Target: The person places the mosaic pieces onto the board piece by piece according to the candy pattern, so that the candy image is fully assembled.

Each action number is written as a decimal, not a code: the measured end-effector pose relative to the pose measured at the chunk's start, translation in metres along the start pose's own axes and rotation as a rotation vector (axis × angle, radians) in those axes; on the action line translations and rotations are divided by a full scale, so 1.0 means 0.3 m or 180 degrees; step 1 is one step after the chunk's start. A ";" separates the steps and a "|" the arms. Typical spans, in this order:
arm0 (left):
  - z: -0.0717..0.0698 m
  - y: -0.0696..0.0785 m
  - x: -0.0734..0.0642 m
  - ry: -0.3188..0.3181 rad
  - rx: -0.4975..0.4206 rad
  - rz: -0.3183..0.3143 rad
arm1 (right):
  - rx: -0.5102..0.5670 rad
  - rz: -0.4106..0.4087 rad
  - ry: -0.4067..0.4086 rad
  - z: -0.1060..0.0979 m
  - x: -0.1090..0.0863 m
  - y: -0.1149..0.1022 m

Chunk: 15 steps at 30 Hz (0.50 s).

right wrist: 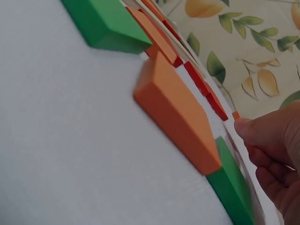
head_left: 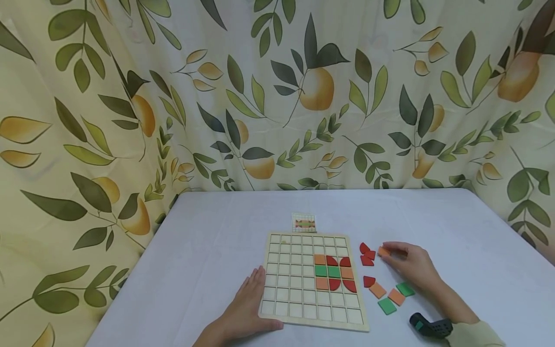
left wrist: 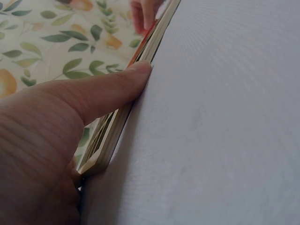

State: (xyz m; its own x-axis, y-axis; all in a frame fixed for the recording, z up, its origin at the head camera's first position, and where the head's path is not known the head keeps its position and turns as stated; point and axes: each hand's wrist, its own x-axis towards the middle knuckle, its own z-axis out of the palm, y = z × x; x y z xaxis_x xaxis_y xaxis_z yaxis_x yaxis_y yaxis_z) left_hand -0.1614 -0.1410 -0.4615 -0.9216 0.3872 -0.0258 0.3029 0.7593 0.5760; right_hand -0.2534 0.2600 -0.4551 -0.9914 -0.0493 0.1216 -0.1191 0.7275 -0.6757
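A wooden grid board [head_left: 288, 296] lies on the table. On its right half sit orange squares [head_left: 320, 259], green squares [head_left: 333, 272] and red rounded pieces [head_left: 349, 286] in its cells. My left hand [head_left: 244, 308] rests at the board's front left corner, fingers along the left side and thumb [left wrist: 117, 91] against the front edge. Right of the board, my right hand [head_left: 409, 264] pinches an orange square tile [head_left: 383, 251] between thumb and fingertips. In the right wrist view only a sliver of that tile [right wrist: 236, 115] shows beyond the thumb.
Loose red pieces [head_left: 366, 256] lie between the board and my right hand. Nearer me are another red piece [head_left: 369, 281], orange tiles [head_left: 396, 297] and green tiles [head_left: 387, 306]. A small pattern card [head_left: 305, 223] stands behind the board. A patterned curtain [head_left: 277, 96] hangs behind the table.
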 end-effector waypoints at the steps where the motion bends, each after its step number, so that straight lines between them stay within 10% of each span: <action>1: -0.001 -0.001 0.000 -0.0001 0.0003 0.0000 | 0.0031 0.0035 -0.0004 0.004 0.002 -0.008; 15: 0.003 -0.005 0.005 -0.0028 -0.0021 -0.0059 | 0.0220 -0.0088 -0.0073 0.058 0.024 -0.130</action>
State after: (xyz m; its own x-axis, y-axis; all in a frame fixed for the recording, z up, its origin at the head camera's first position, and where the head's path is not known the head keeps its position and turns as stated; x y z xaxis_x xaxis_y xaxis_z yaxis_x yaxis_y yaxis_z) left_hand -0.1630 -0.1411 -0.4633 -0.9249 0.3777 -0.0436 0.2842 0.7630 0.5806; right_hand -0.2568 0.2194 -0.4406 -0.9885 -0.0849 0.1249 -0.1492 0.6767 -0.7210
